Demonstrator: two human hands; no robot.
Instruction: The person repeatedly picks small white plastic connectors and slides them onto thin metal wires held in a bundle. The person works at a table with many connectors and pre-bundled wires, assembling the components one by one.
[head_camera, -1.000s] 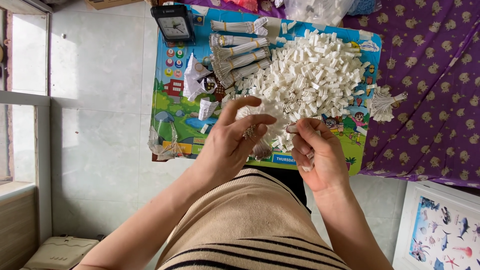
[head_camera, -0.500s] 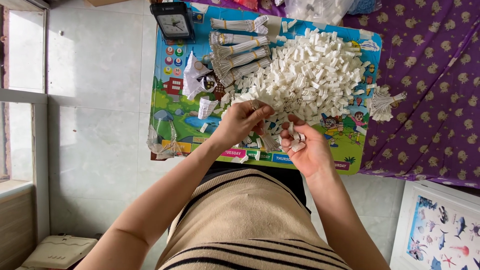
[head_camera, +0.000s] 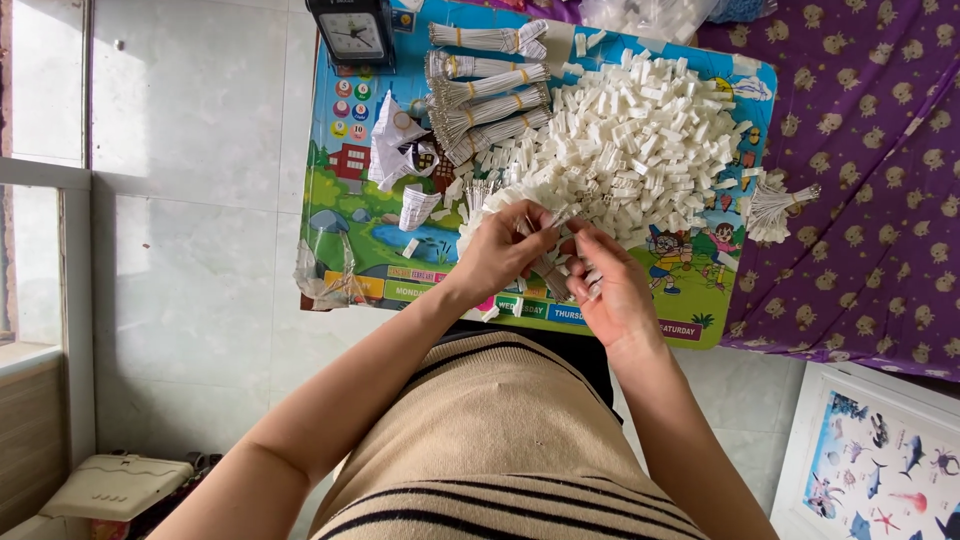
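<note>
Working at centre frame, both hands meet over the near edge of the colourful picture-printed surface (head_camera: 345, 215). The left hand (head_camera: 500, 250) has moved up and to the right since a second ago, when it hovered over the loose heap; its fingers now pinch closed on a small white piece (head_camera: 556, 222). The right hand (head_camera: 612, 290) has stayed low and just beside it, fingers curled, with several small white pieces caught between them. How many it holds cannot be told at this size; they may be thin tags or ties.

The two hands have closed the gap between them and are now touching or nearly so, which suggests that a piece drawn from the heap is being joined or fitted to what the right hand holds.

The heap of white pieces (head_camera: 640, 140) lies above the hands, upper centre to upper right. Banded bundles of white strips (head_camera: 485, 95) lie at upper centre, beside a black clock (head_camera: 350, 32) at the top edge. A purple patterned cloth (head_camera: 870, 180) fills the right of the frame.
</note>
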